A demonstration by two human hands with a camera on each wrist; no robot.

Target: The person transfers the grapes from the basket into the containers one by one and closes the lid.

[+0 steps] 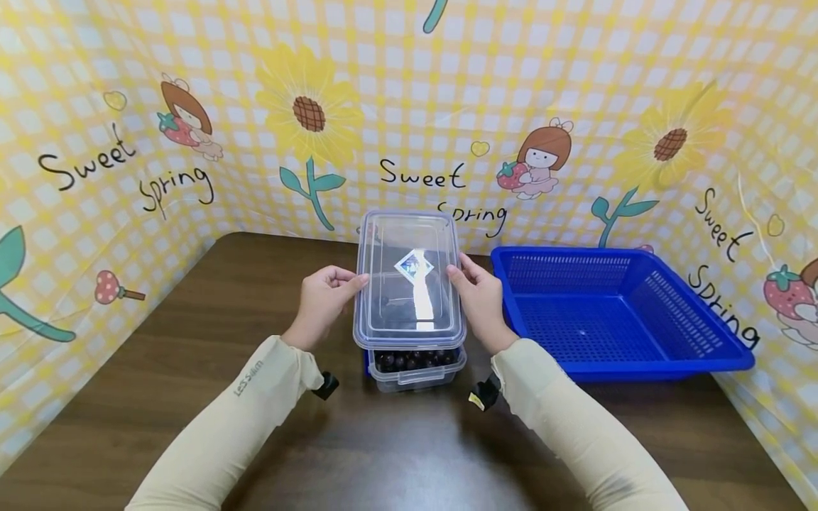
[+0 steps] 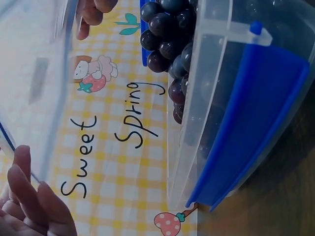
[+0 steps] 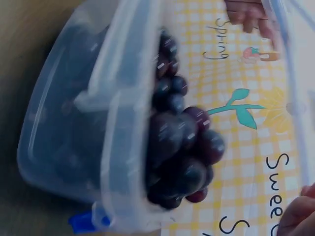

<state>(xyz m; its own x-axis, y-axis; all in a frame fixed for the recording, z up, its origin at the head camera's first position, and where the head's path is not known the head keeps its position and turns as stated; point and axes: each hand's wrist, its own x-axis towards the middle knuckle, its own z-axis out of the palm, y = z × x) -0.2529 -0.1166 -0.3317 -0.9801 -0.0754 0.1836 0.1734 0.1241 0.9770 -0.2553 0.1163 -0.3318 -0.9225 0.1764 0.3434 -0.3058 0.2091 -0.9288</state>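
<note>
Both hands hold a clear plastic lid [image 1: 383,301] with a bluish rim and a diamond-shaped label, one at each long side. My left hand [image 1: 324,301] pinches the left edge, thumb on top; my right hand [image 1: 482,298] grips the right edge the same way. Below the lid is a clear plastic food container [image 1: 415,378], mostly covered by it in the head view. Dark grapes [image 2: 165,29] fill the container and heap above its rim. A gap shows between grapes and lid in both wrist views. A blue side latch [image 2: 256,123] hangs down the container's wall.
A blue perforated plastic basket [image 1: 578,312] stands on the brown wooden table [image 1: 211,341], to the right of the container. Yellow checked cloth [image 1: 409,99] with printed flowers and lettering walls in the back and sides.
</note>
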